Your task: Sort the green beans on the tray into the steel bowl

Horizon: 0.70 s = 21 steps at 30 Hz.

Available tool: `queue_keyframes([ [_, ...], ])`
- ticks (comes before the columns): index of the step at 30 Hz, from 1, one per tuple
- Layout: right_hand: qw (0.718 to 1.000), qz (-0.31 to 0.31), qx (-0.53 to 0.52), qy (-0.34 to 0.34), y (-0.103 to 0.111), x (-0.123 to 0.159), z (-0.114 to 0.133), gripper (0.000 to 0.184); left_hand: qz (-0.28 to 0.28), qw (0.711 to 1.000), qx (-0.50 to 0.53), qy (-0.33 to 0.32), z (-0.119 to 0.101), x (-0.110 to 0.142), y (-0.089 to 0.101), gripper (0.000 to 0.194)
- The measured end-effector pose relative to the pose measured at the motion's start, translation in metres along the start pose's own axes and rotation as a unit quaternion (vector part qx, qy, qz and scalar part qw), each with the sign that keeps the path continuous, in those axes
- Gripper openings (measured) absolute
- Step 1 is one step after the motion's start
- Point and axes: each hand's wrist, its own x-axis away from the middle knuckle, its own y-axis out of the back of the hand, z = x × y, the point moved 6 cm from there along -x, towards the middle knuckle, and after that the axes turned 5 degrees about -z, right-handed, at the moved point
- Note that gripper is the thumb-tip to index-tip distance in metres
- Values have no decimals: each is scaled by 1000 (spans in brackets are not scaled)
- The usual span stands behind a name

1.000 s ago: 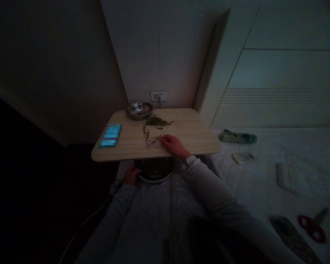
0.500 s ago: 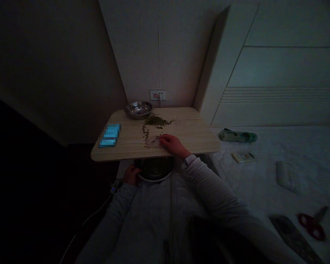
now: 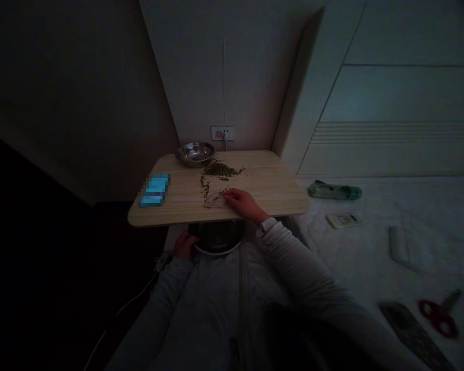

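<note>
Dim light falls on a plain wall (image 3: pixel 193 67) and, before it, a pale wooden table (image 3: pixel 272 196) with rounded corners, which I watch remotely through the head camera. Small dark green grains (image 3: pixel 218 169) lie in a loose heap toward the table's far side, next to a steel bowl (image 3: pixel 193 164); a thin trail of them curves down toward the near edge. At the end of that trail rests the right hand (image 3: pixel 243 202), its fingertips drawn together beside a pale, see-through patch (image 3: pixel 215 200) that I cannot identify. Whether the fingers are closed on a grain, I cannot tell. The left hand (image 3: pixel 184 246) grips the left side of a dark bowl (image 3: pixel 217 253) with a white rim, held low, close against the body and partly under the table edge.

Over the past second I notice almost no change: the heap keeps its shape and both hands stay in place. I judge that the work is concentrated on that one small spot.
</note>
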Motion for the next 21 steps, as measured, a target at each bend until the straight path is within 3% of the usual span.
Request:
queue_keyframes([
  [5,1000,-6,-8,3,-1,0,-2,18,33,999,-8,11,2,-4,-1,17],
  [21,1000,-8,17,10,-3,-1,-3,19,20,1000,-5,5,-4,1,-2,13],
])
